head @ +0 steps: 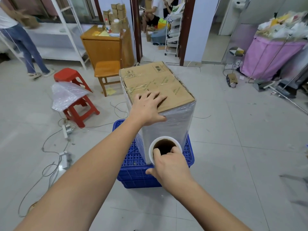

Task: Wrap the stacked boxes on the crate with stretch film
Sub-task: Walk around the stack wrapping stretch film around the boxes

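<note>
Right hand (170, 165) grips the film roll (164, 150) at its top end, fingers hooked into the open cardboard core, thumb down the outside; roll stands upright against the near lower corner of the stack. Left hand (148, 108) lies flat and open, palm down on the top near corner of the boxes (160, 84), fingers spread, thumb over the edge onto the wrapped side; it grips nothing.

Floor (233, 147) is light grey tile with loose cables and two power strips to the left. Boxes stand mid-frame on the crate (133, 174), blue plastic, perforated, sitting on the floor. Side faces of the stack are covered in cloudy white film; the brown cardboard top is bare except for clear tape strips and printed marks. How many boxes are under the film cannot be told.

Left of the stack: two red stools (78, 100), the nearer one with bubble wrap (66, 95) draped over it. Behind the stack: wooden chair (107, 72) and wooden cabinet (103, 45) with small cartons piled on top. Far left a standing person (21, 40) in jeans by white shelving. Far right a pink bin (270, 54) heaped with paper and plastic, blurred. Through the doorway at back, seated people, partly hidden.
</note>
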Demonstrator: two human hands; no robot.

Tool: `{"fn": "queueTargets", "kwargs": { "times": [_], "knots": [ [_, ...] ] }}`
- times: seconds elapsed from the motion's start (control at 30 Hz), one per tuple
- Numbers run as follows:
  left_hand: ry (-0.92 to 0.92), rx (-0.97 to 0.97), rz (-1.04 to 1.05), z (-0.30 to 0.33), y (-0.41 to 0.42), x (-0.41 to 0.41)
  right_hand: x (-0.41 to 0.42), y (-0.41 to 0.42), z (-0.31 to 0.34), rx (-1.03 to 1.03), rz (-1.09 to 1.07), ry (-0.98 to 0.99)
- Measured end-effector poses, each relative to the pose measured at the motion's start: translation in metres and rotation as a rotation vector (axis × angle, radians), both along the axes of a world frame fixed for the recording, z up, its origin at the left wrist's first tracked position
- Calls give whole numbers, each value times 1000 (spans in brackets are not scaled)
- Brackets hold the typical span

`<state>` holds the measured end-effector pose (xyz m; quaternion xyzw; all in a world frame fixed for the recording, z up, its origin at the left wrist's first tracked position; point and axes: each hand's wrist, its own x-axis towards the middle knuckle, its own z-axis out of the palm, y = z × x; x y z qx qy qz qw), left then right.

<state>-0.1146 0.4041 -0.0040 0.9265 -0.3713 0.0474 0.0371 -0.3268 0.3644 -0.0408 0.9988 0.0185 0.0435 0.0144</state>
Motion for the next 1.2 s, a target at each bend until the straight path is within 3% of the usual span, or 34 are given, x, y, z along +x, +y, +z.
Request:
{"fn": "queueTargets", "kwargs": {
  "times": [0.17, 0.27, 0.43, 0.53, 0.63, 0.77, 1.0, 1.2],
  "knots": [
    [8, -49, -7, -2, 5, 3, 1, 10, 7, 24, -10, 53],
    [12, -59, -25, -1, 6, 3, 1, 21, 14, 58, -138, 116],
    [73, -195, -113, -2, 14, 7, 6, 42, 15, 113, -373, 23],
    [197, -193, -307, 5, 24, 23, 14, 54, 14, 76, -529, 27],
    [261, 64, -615, 14, 36, 47, 18, 58, 17, 208, -662, 38],
    [54, 318, -829, 7, 44, 68, 17, 73, 24, 222, -809, 91],
    [-79, 193, -963, -7, 45, 82, 30, 75, 23, 103, -961, 125],
    [-110, 213, -947, -6, 44, 81, 12, 57, 15, 50, -905, 94]
  ]
}}
